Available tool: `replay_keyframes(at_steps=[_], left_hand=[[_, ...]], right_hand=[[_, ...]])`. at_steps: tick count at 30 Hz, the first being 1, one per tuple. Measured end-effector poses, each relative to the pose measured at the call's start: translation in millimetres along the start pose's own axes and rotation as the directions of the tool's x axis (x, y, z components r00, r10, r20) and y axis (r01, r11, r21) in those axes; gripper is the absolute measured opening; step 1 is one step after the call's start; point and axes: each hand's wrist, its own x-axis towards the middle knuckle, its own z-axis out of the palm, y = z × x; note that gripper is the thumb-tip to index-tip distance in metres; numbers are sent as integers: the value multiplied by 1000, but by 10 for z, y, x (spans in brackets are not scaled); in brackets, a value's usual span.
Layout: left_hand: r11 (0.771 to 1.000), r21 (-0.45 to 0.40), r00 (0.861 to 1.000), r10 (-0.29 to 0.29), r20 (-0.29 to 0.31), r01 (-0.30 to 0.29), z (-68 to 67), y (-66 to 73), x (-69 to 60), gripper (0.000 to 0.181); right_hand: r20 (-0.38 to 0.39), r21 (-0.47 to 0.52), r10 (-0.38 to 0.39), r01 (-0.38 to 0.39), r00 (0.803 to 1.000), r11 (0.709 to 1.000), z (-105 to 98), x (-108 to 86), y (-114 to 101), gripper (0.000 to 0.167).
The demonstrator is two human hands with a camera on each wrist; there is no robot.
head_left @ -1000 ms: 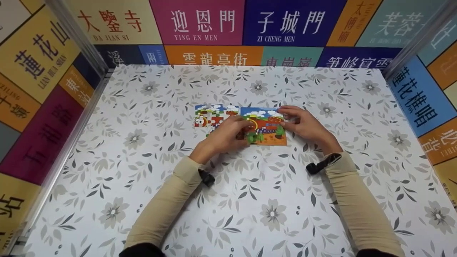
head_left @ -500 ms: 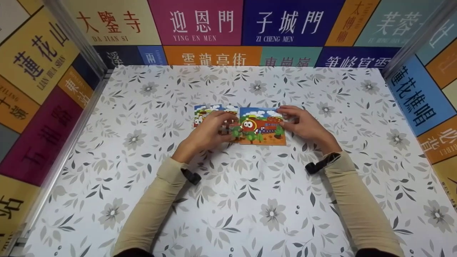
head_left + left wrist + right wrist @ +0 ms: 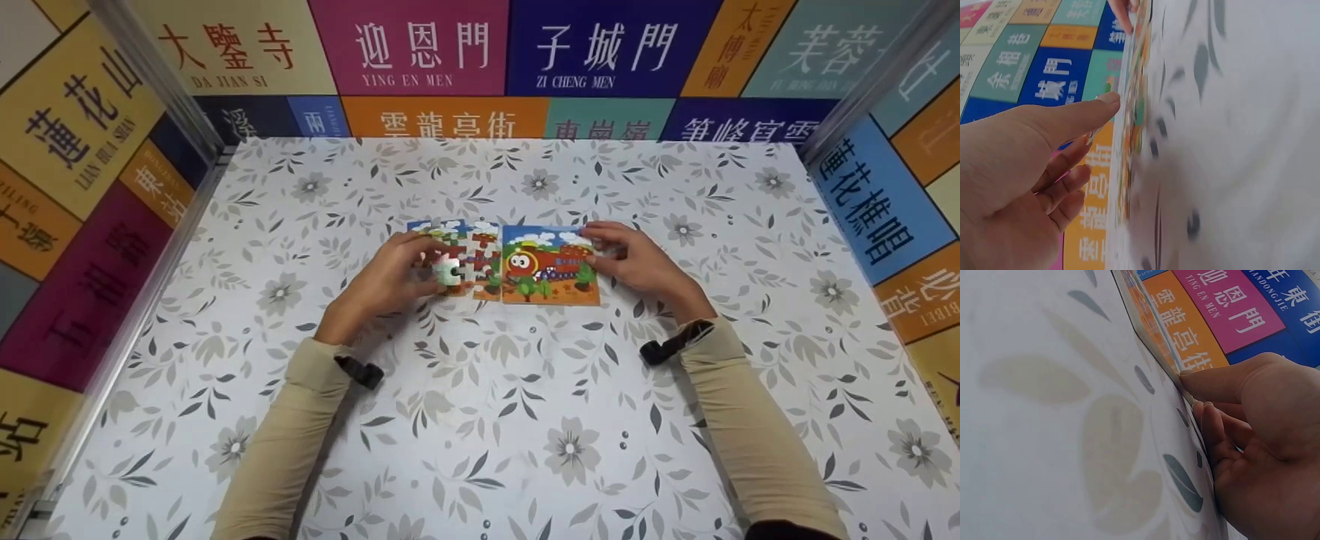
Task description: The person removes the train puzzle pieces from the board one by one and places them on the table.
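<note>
My left hand (image 3: 386, 274) is over the left part of a jigsaw puzzle (image 3: 484, 259) with a red train. It pinches a small jigsaw piece (image 3: 448, 270), which catches the light; in the left wrist view the piece (image 3: 1094, 134) shows narrowly behind the thumb. My fingers hide part of the puzzle beneath. To its right, close alongside, lies a picture card (image 3: 551, 266) with the same train, clouds and cactuses. My right hand (image 3: 637, 259) holds that card at its upper right, thumb at the right edge and index finger at the corner.
The table (image 3: 525, 420) has a white cover printed with grey flowers and leaves. Panels (image 3: 424, 49) with large Chinese lettering stand behind it and along both sides.
My left hand has moved left from the picture card to above the puzzle, carrying the jigsaw piece. The card's train face is now uncovered. My right hand has stayed at the card's edge.
</note>
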Motion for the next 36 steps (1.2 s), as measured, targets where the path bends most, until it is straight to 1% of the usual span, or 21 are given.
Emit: replay_keyframes(at_steps=[4,7,10,14,17,21,24,30,36], left_hand=[[1000,-7,999,-30,22,30,-76,-110,-95,57],[998,-13,997,-55,55,56,-124,-169,-141,59],[997,-4,993,-73,91,74,-149,-203,-151,58],[997,10,990,-71,124,71,-162,-221,-158,53],[998,7,987,-68,143,67,-170,-234,-170,52],[998,-10,986,-66,154,68,-177,-252,-180,52],[997,-16,985,-65,161,69,-187,-257,-186,50],[996,-29,981,-73,180,79,-213,-276,-214,48],[996,-42,981,-72,181,81,-224,-278,-223,46]], right_hand=[[8,9,-5,5,1000,1000,-13,-65,-195,50],[3,-1,-9,9,1000,1000,-13,-56,-160,51],[7,-14,-13,13,1000,1000,-7,-57,-132,51],[17,4,1,-1,1000,1000,-14,-85,-212,51],[13,17,16,-16,1000,1000,-9,-55,-151,51],[5,2,16,-16,1000,1000,1,8,38,51],[3,-8,13,-13,1000,1000,-3,33,127,51],[-1,-24,9,-9,1000,1000,-7,31,153,50],[-18,-22,30,-31,999,999,-1,29,149,49]])
